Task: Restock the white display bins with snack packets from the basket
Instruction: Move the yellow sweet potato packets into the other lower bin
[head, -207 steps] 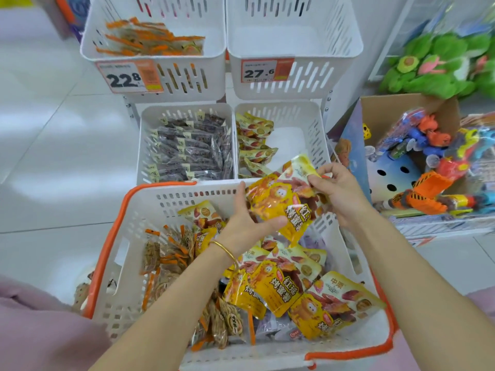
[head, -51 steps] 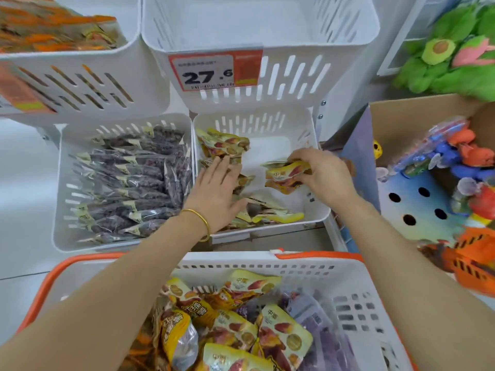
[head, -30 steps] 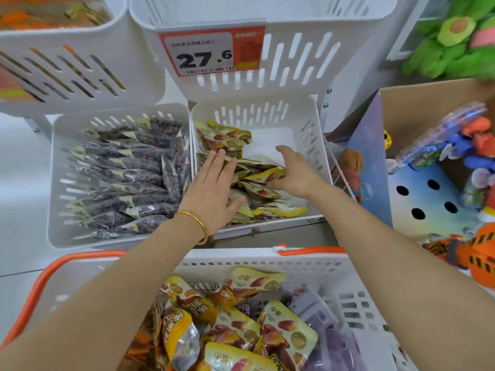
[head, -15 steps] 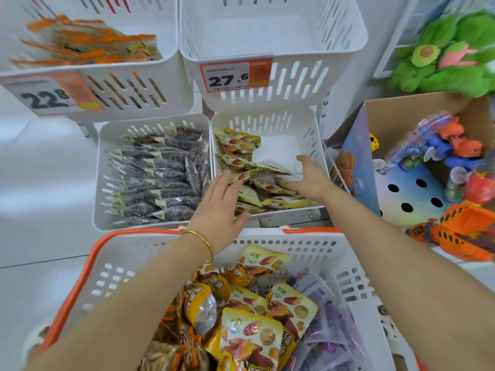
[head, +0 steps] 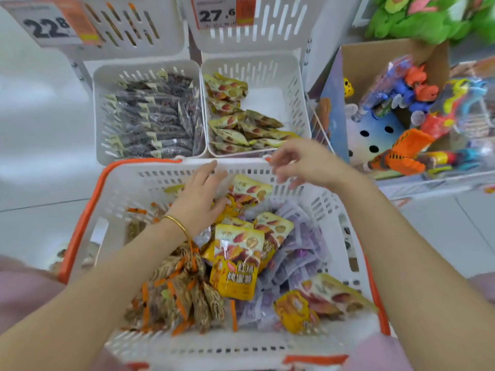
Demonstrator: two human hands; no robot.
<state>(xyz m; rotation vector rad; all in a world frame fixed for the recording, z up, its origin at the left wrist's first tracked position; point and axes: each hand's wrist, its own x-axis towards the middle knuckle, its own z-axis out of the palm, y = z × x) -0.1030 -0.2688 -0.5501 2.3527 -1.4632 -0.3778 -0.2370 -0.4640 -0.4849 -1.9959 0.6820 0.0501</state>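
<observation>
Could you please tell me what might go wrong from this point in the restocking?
1. The basket mixes yellow packets with purple packets and brown packets. The left hand, down among them, may pick up the wrong kind.
2. The pile in the lower right bin lies loose and slanted near its front rim, so adding more could push some packets out.

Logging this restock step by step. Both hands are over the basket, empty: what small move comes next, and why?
Probably the left hand closes on the yellow packet by its fingertips. Neither it nor the right hand holds anything, and the lower right bin of matching packets has bare floor showing.
</observation>
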